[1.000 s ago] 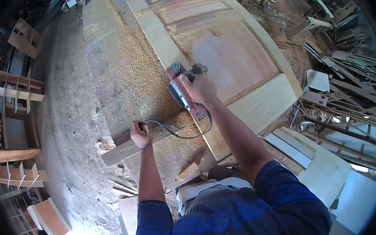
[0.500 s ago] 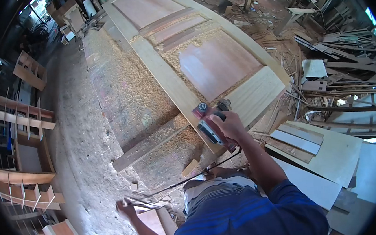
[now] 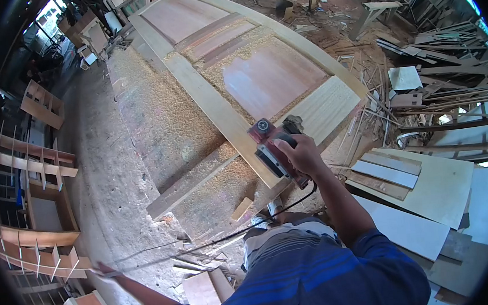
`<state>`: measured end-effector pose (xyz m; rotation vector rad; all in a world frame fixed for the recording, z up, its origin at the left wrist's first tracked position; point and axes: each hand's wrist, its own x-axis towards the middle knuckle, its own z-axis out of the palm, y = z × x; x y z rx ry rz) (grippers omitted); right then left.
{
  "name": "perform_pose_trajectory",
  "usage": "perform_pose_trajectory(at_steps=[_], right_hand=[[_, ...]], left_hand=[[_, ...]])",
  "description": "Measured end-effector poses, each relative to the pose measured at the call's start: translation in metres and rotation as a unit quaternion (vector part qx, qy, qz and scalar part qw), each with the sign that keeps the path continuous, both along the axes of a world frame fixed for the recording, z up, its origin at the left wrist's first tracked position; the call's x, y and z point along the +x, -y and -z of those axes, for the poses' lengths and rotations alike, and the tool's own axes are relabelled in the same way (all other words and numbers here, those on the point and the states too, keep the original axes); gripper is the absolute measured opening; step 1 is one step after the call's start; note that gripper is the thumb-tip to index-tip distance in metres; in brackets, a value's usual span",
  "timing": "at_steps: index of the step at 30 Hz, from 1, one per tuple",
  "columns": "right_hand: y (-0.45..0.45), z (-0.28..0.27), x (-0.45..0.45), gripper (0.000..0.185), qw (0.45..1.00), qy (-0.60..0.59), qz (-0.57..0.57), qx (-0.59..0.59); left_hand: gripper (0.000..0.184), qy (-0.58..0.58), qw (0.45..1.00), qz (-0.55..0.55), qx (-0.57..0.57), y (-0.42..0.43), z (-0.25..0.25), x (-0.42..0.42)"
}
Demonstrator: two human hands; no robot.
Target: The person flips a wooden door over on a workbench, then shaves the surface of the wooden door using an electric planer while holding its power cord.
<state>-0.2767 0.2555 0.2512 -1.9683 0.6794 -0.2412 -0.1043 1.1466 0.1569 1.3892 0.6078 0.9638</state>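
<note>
My right hand is wrapped around the black handle of a red electric planer. The planer rests at the near corner of a pale wooden panelled door, over its long left edge piece. From the tool's rear a black power cord runs left across my body. Stretched far out to the lower left, my left hand is closed on that cord; motion blurs its fingers a little. Wood shavings lie thick around the door's panels.
Under the door is a shaving-covered work surface with a loose timber beam. Wooden shelf frames stand on the left. To the right lie stacked boards and heaped scrap wood.
My left hand has swung outward to the left, drawing the cord out longer. The planer in my right hand stays at about the same corner of the door; the view has shifted slightly.
</note>
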Motion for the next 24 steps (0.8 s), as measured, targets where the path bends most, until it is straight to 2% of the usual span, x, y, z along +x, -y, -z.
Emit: perform_pose_trajectory(at_steps=[2, 3, 4, 5, 6, 7, 8, 11, 12, 15, 16, 18, 20, 22, 24], right_hand=[[-0.004, -0.009, -0.003, 0.048, 1.000, -0.007, -0.001, 0.008], [-0.005, -0.013, -0.004, 0.048, 1.000, -0.010, -0.004, 0.012], [-0.006, -0.012, -0.006, 0.046, 1.000, 0.016, -0.009, 0.008], [-0.004, -0.010, -0.010, 0.045, 0.999, 0.041, -0.012, 0.004], [-0.001, -0.009, -0.014, 0.045, 0.998, 0.067, -0.014, 0.000], [0.003, -0.010, -0.019, 0.045, 0.998, 0.060, -0.013, 0.002], [0.009, -0.011, -0.024, 0.044, 0.999, 0.053, -0.011, 0.004], [0.031, -0.018, -0.040, 0.043, 0.999, 0.042, 0.011, 0.007], [0.039, -0.021, -0.047, 0.043, 0.999, 0.039, 0.022, 0.009], [0.073, -0.031, -0.067, 0.041, 0.997, 0.018, 0.061, 0.046], [0.087, -0.035, -0.074, 0.041, 0.996, 0.008, 0.068, 0.056], [0.121, -0.040, -0.088, 0.041, 0.993, -0.014, 0.085, 0.076], [0.166, -0.020, -0.101, 0.043, 0.994, 0.013, 0.100, 0.044], [0.213, -0.008, -0.115, 0.044, 0.994, 0.022, 0.107, 0.024], [0.266, -0.003, -0.129, 0.046, 0.995, 0.014, 0.102, 0.013]], left_hand=[[0.074, 0.115, 0.990, 0.063, 0.054, 0.066, -0.104, 0.054], [0.074, 0.156, 0.961, 0.081, 0.213, 0.026, -0.118, 0.106], [0.073, 0.005, 0.958, -0.014, 0.288, 0.129, -0.209, 0.107], [0.072, 0.175, 0.943, 0.100, 0.264, 0.181, -0.253, 0.119], [0.072, 0.235, 0.891, 0.142, 0.362, 0.200, -0.289, 0.144], [0.070, 0.238, 0.908, 0.141, 0.316, 0.271, -0.338, 0.139], [0.066, 0.277, 0.862, 0.173, 0.387, 0.318, -0.375, 0.135], [0.070, 0.338, 0.811, 0.305, 0.367, 0.446, -0.450, 0.095], [0.073, 0.349, 0.781, 0.351, 0.380, 0.478, -0.462, 0.080], [0.077, 0.339, 0.730, 0.393, 0.445, 0.570, -0.468, 0.033], [0.075, 0.313, 0.730, 0.443, 0.415, 0.594, -0.463, 0.028], [0.072, 0.257, 0.721, 0.539, 0.353, 0.644, -0.433, 0.026], [0.067, 0.243, 0.715, 0.567, 0.330, 0.700, -0.387, 0.032], [0.061, 0.218, 0.693, 0.591, 0.350, 0.753, -0.345, 0.024], [0.054, 0.147, 0.697, 0.601, 0.363, 0.815, -0.312, -0.003]])
